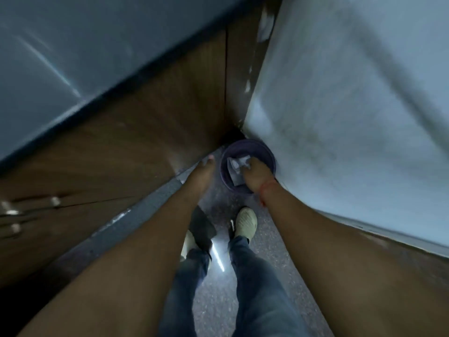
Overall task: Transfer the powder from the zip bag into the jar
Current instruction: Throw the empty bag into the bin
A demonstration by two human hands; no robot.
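Right hand (255,176) down inside purple bin (267,152) on floor, fingers gripping crumpled clear bag (237,166). Left hand (202,173) beside bin, fingers straight, holding nothing. View blurred.

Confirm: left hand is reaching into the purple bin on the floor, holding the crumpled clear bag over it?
Wrong hand. The head view shows the right hand holding the crumpled bag inside the purple bin; the left hand is beside the bin, holding nothing.

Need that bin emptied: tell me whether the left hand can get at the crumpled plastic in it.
Probably yes: the left hand hangs beside the purple bin, whose top is open, though the right hand already grips the crumpled plastic.
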